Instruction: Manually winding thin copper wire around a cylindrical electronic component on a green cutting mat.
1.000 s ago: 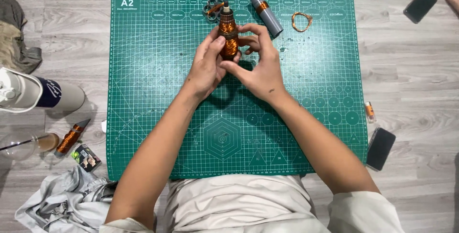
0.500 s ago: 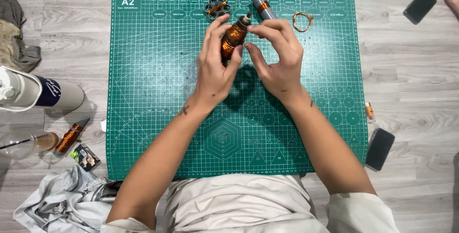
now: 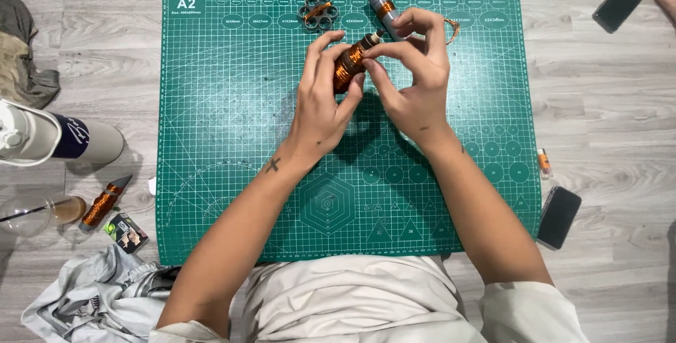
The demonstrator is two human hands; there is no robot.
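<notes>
My left hand [image 3: 322, 107] grips a spool wound with copper wire [image 3: 348, 65], tilted, above the green cutting mat [image 3: 211, 139]. My right hand [image 3: 412, 82] pinches the spool's upper end with thumb and forefinger. Just behind my right hand lies a grey cylinder with a copper band [image 3: 384, 9]. A grey round part with several holes and copper wire [image 3: 318, 13] lies on the mat to the left of it. A loop of copper wire [image 3: 451, 27] peeks out past my right fingers.
A white bottle with a dark band [image 3: 56, 139] lies left of the mat. Near it are a second copper spool [image 3: 102, 204], a clear cup [image 3: 35, 214] and a small packet [image 3: 127, 232]. Two dark phones [image 3: 559, 216] [image 3: 617, 6] lie on the right. Crumpled cloth [image 3: 84, 294] sits bottom left.
Both hands moved farther up the mat with the spool, which tilted from upright to slanting right. My right hand shifted from cupping the spool to pinching its upper end.
</notes>
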